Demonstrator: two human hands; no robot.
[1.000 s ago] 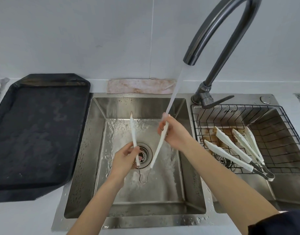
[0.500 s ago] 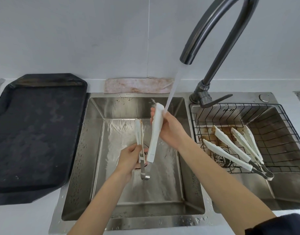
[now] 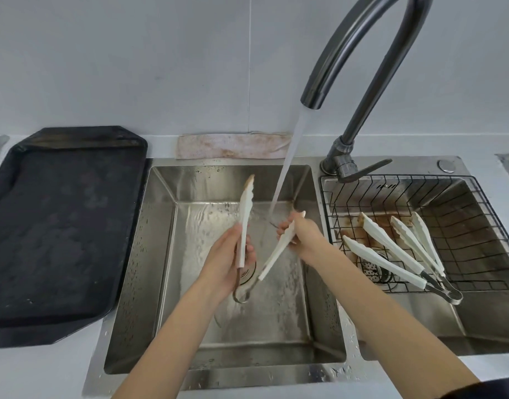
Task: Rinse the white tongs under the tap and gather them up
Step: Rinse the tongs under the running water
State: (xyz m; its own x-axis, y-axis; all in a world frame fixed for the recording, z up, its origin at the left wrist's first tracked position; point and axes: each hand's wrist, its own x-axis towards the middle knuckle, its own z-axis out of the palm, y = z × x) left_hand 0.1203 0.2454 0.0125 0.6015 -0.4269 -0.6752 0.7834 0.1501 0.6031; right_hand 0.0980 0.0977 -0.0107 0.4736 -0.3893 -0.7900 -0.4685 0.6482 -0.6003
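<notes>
Two hands work over the left basin (image 3: 149,283), holding one pair of tongs (image 3: 272,256) spread into a V, its metal hinge loop hanging low above the drain. Nearest, the left hand (image 3: 227,260) curls round the lower part of the left arm, whose stained tip stands up toward the back wall. The right hand (image 3: 300,234) pinches the right arm near its tip, fingers wrapped over it, just beside where the stream (image 3: 285,168) lands. Wet plastic like this is probably light and stiff but slippery, and the sprung hinge likely pushes the arms apart, so a firm hold partway along each arm, as now, seems safest; gripping near the metal end would give less control of the tips. The brown tip looks unrinsed and probably needs turning into the water. Further right, more tongs (image 3: 391,249) lie in the rack (image 3: 492,226) over the right basin, handles toward the person. Beyond, the tap (image 3: 362,53) arches over, with a cloth (image 3: 233,145) along the back edge and a dark tray (image 3: 60,226) at left.
</notes>
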